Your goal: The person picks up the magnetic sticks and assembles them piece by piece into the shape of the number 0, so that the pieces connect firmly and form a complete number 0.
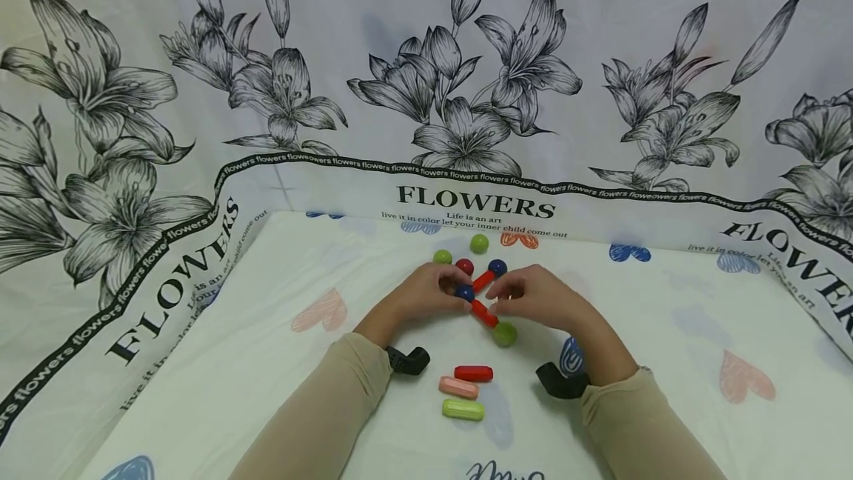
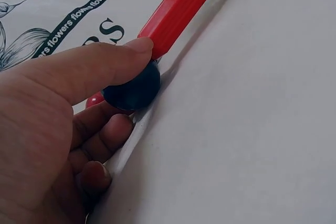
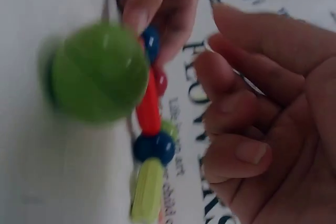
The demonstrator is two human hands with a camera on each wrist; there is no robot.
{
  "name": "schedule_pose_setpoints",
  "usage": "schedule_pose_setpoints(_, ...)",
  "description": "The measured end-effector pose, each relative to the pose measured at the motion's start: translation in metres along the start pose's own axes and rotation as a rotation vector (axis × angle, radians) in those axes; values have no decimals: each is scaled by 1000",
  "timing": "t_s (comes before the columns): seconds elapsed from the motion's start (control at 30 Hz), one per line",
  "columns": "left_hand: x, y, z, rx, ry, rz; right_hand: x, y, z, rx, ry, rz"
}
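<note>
My left hand pinches a dark blue ball between thumb and fingers, the thumb tip reaching the end of a red rod. That rod runs from the blue ball to a green ball on the near side. A second red rod leads away to another blue ball, where a lime rod shows in the right wrist view. Beside these pieces, my right hand has its fingers loosely bent, holding nothing. A red ball lies just beyond the left hand.
Nearer the body, a loose red rod, a pink rod and a lime rod lie in a group. Two green balls, one left and one farther back, rest on the heart-printed cloth. A flower-printed curtain hangs behind.
</note>
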State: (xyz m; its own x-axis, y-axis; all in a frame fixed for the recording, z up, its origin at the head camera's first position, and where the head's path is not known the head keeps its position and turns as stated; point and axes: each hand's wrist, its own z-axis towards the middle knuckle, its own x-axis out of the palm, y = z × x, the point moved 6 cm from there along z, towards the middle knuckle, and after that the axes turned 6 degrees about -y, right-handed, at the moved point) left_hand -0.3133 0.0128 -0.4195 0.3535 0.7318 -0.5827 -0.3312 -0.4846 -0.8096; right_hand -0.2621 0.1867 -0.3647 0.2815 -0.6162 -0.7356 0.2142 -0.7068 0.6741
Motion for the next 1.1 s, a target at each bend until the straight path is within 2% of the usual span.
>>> schedule_pose_setpoints(0.1, 0, -1, -1, 14, -2, 5, 20, 20, -8, -82, 160, -19)
schedule_pose_setpoints(0.2, -2, -2, -1, 14, -11, -8, 39, 36, -15, -105, 287, -76)
schedule_pose_setpoints(0.3, -3, -2, -1, 6, -15, -29, 53, 43, -20, -71, 358, -132)
schedule_pose_setpoints(0.4, -2, -2, 0, 4, -17, -37, 64, 45, -23, -36, 383, -168)
schedule_pose_setpoints(0.63, -1, 0, 0, 2, -19, -41, 75, 48, -24, -49, 363, -191)
schedule_pose_setpoints(0.73, -2, 0, 1, 9, -32, -49, 70, 50, -22, -79, 333, -199)
schedule_pose_setpoints(0.83, -2, -1, 1, 12, -34, -52, 52, 46, -20, -73, 277, -186)
schedule_pose_setpoints(0.97, -2, -1, 1, 5, -25, -39, 17, 28, -22, 28, 172, -188)
schedule_pose_setpoints(1.1, -2, 1, 0, -11, -19, -28, -3, 6, -27, 161, 161, -223)
